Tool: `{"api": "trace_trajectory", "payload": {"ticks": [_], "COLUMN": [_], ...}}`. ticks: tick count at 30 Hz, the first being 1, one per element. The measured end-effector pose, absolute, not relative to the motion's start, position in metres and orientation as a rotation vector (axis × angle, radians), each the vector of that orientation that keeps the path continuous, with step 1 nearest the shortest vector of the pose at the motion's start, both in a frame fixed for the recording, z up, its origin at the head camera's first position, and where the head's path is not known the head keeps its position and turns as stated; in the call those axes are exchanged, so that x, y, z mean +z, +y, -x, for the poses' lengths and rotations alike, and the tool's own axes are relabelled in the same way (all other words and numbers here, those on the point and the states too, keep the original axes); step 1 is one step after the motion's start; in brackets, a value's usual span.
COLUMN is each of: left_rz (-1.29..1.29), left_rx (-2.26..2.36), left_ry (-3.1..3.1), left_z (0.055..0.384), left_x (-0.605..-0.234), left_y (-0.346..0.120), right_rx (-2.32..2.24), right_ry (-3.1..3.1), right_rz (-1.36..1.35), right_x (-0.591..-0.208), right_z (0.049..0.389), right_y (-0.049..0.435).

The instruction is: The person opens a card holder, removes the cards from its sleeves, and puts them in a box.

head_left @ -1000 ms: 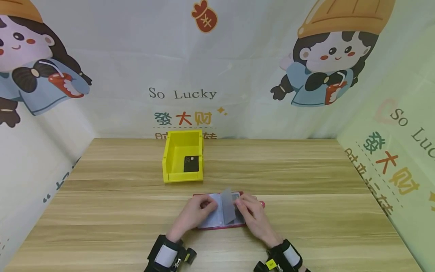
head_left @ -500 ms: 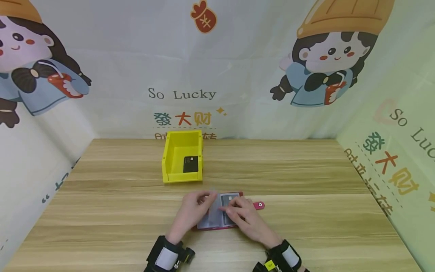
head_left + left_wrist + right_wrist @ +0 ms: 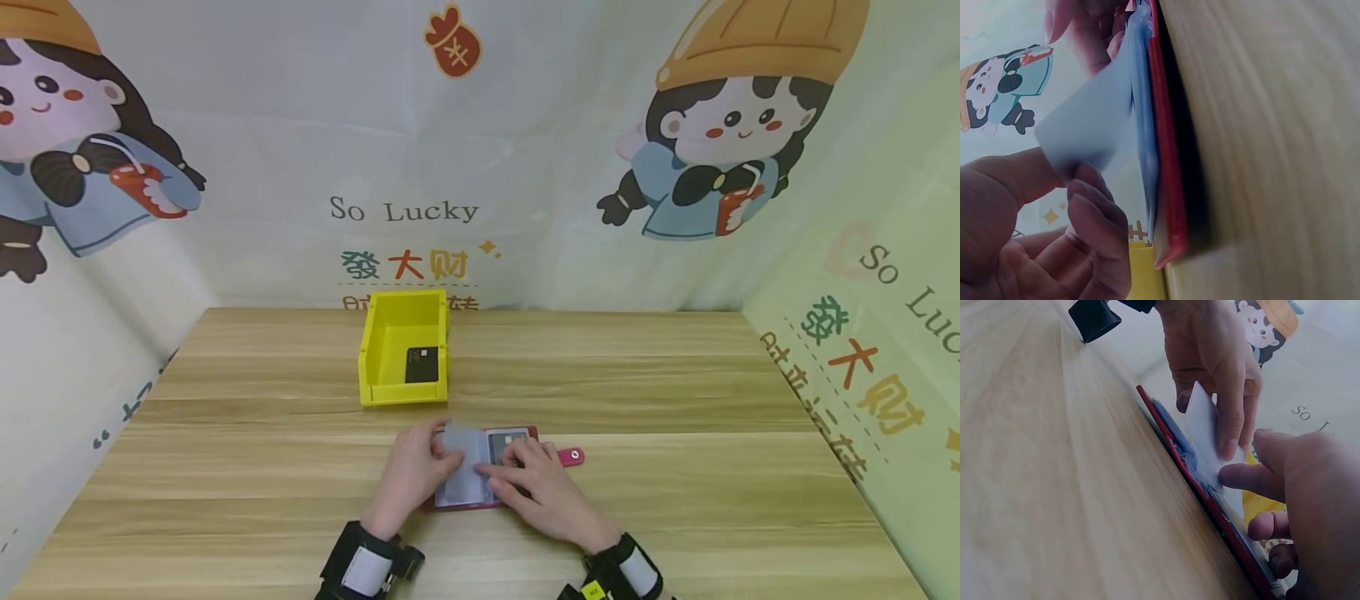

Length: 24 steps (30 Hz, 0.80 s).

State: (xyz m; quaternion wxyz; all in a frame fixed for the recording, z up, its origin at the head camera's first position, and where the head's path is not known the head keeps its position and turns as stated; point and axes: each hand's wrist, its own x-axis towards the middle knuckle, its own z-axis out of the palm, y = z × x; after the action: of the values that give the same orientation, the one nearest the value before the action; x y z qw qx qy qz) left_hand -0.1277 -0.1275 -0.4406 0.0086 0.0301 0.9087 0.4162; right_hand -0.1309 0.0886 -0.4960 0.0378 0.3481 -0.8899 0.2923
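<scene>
An open card holder with a red cover (image 3: pixel 1166 137) and clear plastic pages lies before me on the table. My left hand (image 3: pixel 407 472) pinches the free edge of one translucent page (image 3: pixel 1088 119) between thumb and fingers, so the page stands tilted up over the left side. My right hand (image 3: pixel 551 493) reaches in from the right, its index finger extended to that page near the spine, as the right wrist view shows. Its other fingers bend loosely over the right side, partly hiding a dark grey card (image 3: pixel 497 447) in the pocket. The pink snap strap (image 3: pixel 572 457) sticks out to the right.
Behind the card holder stands a yellow bin (image 3: pixel 405 395) with a black card (image 3: pixel 422 365) lying in it. The wooden table (image 3: pixel 637 375) meets a printed cloth backdrop (image 3: pixel 555 192) at the back and sides.
The translucent page has swung from upright near the spine over to the left. My left hand now pinches its edge, and my right hand has moved left from the page's edge toward the spine.
</scene>
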Motion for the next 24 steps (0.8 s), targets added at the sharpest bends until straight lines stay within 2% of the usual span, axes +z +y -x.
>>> {"api": "trace_trajectory", "payload": {"ticks": [15,19,24], "left_rz": [0.005,-0.066,-0.309], "left_rx": [1.218,1.098,0.996], "left_ry": [2.793,2.904,3.039], "left_z": [0.128,0.127,0.124], "left_x": [-0.444,-0.444,-0.445], "left_y": [-0.132,-0.127,-0.112], "right_rx": [0.881,1.040,1.287], "right_ry": [-2.779,-2.689,-2.561], "right_rz": [-1.057,-0.998,-0.834], "right_x": [-0.493,-0.496,-0.498], "right_z": [0.129,0.130,0.133], "right_y": [0.087,0.089,0.089]}}
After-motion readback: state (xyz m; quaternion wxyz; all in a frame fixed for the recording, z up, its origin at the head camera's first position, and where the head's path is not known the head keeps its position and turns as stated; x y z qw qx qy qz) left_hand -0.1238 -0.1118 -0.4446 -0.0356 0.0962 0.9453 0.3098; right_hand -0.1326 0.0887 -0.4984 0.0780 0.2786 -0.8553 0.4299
